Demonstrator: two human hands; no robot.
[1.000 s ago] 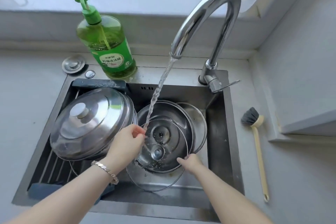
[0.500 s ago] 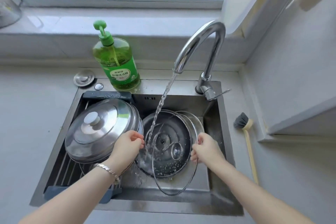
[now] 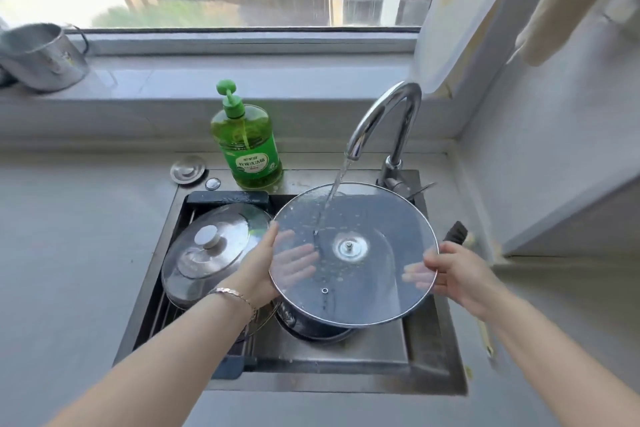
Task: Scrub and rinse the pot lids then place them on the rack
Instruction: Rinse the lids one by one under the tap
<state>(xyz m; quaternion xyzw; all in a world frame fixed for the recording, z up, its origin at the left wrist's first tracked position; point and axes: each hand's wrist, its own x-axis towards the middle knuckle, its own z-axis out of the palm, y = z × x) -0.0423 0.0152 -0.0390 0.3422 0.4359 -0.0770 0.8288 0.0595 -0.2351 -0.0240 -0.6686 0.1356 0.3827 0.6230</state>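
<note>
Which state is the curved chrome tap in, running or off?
Running: a water stream falls from the curved chrome tap onto the round glass pot lid held beneath.

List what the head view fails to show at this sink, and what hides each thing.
All in the head view:
1. What lies in the sink: mostly hidden under the glass lid.
2. The brush: handle mostly behind the right hand.
3. The mug: cut off by the left edge.
4. The bottle label: too small to read.
</note>
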